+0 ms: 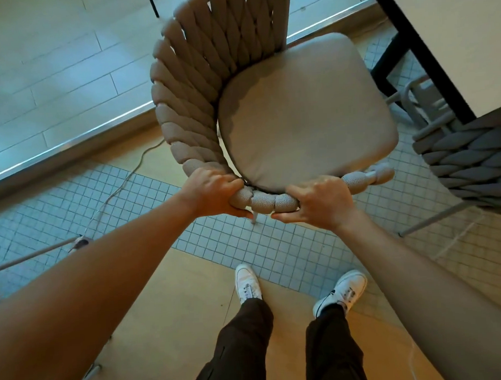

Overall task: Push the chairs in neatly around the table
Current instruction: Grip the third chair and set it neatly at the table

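Observation:
A beige chair [303,115] with a thick woven-rope back and a padded seat cushion stands right in front of me, seen from above. My left hand [212,195] and my right hand [320,202] both grip the near rope-wrapped rim of its backrest, a short span of rim between them. The table [449,29], white-topped with a black frame, fills the upper right corner; the chair's far side is close to its black leg. A second, darker grey woven chair [472,163] sits at the right edge, its top against the table's edge.
A thin cable [120,187] runs across the tiled floor at the left. A metal floor strip [69,143] divides the mosaic tiles from the pale planks beyond. A metal rod [31,254] lies at the far left. My feet in white shoes stand just behind the chair.

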The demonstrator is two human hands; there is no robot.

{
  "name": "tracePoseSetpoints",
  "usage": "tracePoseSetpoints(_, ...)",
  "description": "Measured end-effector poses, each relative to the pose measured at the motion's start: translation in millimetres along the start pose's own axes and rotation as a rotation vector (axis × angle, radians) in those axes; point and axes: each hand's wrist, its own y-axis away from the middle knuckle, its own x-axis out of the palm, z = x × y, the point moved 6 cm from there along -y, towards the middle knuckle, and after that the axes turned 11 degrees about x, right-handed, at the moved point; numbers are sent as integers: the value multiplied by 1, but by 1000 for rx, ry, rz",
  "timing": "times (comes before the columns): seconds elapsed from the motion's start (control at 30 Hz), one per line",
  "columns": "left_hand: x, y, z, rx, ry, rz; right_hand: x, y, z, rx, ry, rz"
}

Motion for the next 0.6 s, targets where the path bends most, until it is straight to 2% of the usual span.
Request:
tracePoseSetpoints(0.07,-4,0,-15,-62,36,-126,-2,15,-9,102,-47,-56)
tracePoseSetpoints(0.1,-7,1,-19,-156,55,-221,-3,23,-13,196,-78,-107)
tracePoseSetpoints(0.13,-11,2,-20,-300,73,-319,-2,31,-16,321,-106,-149)
tracePoseSetpoints(0.2,-15,6,-16,-696,162,-480,-1,49,-21,616,-171,-204)
tracePoseSetpoints(0.27,-13,11,-9,-1058,352,-628,2,64,-20,929,-328,-254)
tracePoseSetpoints(0.37,-6,20,7,-1385,632,-879,6,72,-5,1303,-694,-378)
tracePoseSetpoints(0.43,3,26,17,-1549,765,-976,16,62,11,1464,-1019,-422)
tracePoseSetpoints(0.5,13,29,21,-1645,864,-1008,23,46,30,1544,-1245,-435)
tracePoseSetpoints(0.6,17,30,24,-1658,860,-984,25,30,41,1602,-1286,-506)
